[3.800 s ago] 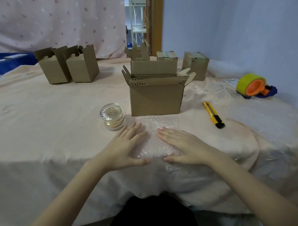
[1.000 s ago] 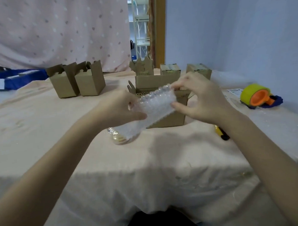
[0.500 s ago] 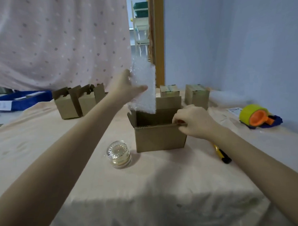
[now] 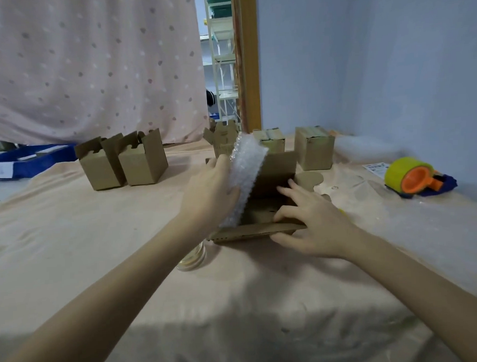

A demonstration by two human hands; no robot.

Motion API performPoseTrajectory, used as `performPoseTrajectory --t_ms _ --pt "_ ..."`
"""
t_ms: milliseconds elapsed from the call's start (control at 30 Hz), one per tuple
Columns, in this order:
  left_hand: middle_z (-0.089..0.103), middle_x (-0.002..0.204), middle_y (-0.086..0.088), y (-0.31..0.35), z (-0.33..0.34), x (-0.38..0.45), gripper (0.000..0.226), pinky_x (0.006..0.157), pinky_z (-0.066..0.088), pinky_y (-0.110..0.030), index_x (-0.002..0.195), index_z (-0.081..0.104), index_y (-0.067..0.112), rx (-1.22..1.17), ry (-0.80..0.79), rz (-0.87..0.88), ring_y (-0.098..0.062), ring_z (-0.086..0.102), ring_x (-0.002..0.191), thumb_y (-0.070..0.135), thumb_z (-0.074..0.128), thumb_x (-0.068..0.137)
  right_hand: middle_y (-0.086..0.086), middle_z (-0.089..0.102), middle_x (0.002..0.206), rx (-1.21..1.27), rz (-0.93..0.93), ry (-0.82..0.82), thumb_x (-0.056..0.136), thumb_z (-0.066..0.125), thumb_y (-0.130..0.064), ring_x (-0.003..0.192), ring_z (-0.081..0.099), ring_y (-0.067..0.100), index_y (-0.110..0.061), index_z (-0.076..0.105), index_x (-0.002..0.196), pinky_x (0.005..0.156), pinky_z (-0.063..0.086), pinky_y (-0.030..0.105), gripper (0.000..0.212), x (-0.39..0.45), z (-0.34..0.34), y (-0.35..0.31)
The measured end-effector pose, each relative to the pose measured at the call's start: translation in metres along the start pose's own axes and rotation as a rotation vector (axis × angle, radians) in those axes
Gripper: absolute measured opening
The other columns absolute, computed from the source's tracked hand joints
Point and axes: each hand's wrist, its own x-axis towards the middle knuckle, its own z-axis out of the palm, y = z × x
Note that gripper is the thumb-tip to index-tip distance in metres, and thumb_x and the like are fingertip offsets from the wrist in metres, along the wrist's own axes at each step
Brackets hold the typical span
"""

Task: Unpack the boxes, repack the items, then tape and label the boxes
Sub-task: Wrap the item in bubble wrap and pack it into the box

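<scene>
I count six boxes on the cloth [image 4: 98, 255], all plain brown corrugated card: two open ones [image 4: 121, 162] side by side at the far left, one open [image 4: 222, 139] behind the middle, two shut cubes [image 4: 314, 148] at the back right, and the open box [image 4: 271, 206] under my hands. One sheet of bubble wrap [image 4: 245, 177], clear and knobbly, stands on edge in that box's left side; my left hand [image 4: 209, 193] holds it, fingers hidden behind the sheet. My right hand [image 4: 313, 221] pinches the box's near front wall, thumb outside, fingers reaching in. One round glass jar [image 4: 191, 258] sits just left of the box, half hidden by my left forearm. One tape dispenser [image 4: 415, 178], yellow roll on an orange hub, lies far right, beside one paper label [image 4: 374, 167].
</scene>
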Motion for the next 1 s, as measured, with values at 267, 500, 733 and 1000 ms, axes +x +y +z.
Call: performPoseTrajectory --t_ms 267,500,733,1000 --pt "0.043 0.088 -0.002 0.005 0.007 -0.012 0.025 0.060 0.032 -0.036 0.094 0.031 0.015 -0.073 -0.051 -0.019 -0.032 0.052 0.080 0.016 0.056 0.092 0.003 0.021 0.153 -0.199 0.074 -0.124 0.095 0.044 -0.044 0.118 0.052 0.027 -0.028 0.049 0.129 0.101 0.040 0.044 0.038 0.038 -0.028 -0.005" --pt "0.047 0.081 -0.006 0.003 0.016 -0.010 0.022 0.060 0.030 -0.036 0.094 0.026 0.011 0.011 -0.170 -0.105 -0.036 0.053 0.081 0.011 0.048 0.094 0.004 0.036 0.117 -0.252 0.009 -0.162 0.094 0.051 -0.036 0.086 0.055 0.025 -0.022 0.028 0.140 0.058 0.033 0.027 0.054 0.064 -0.023 -0.006" --pt "0.041 0.078 -0.003 0.007 0.013 0.012 0.015 0.067 0.041 -0.039 0.089 0.040 0.011 0.198 -0.330 -0.251 -0.032 0.051 0.085 -0.002 0.048 0.087 0.006 0.038 0.136 -0.291 0.068 -0.242 0.090 0.054 -0.046 0.105 0.057 0.034 -0.020 0.027 0.142 0.072 0.040 0.034 0.064 0.062 -0.001 -0.001" --pt "0.058 0.119 -0.014 0.016 0.030 0.015 0.025 0.071 0.036 -0.031 0.116 0.049 0.000 0.254 -0.342 -0.289 -0.033 0.056 0.111 -0.002 0.045 0.091 0.012 0.049 0.131 -0.432 0.038 -0.277 0.091 0.045 -0.058 0.107 0.057 0.033 -0.022 0.011 0.151 0.072 0.037 0.033 0.078 0.072 0.009 -0.004"
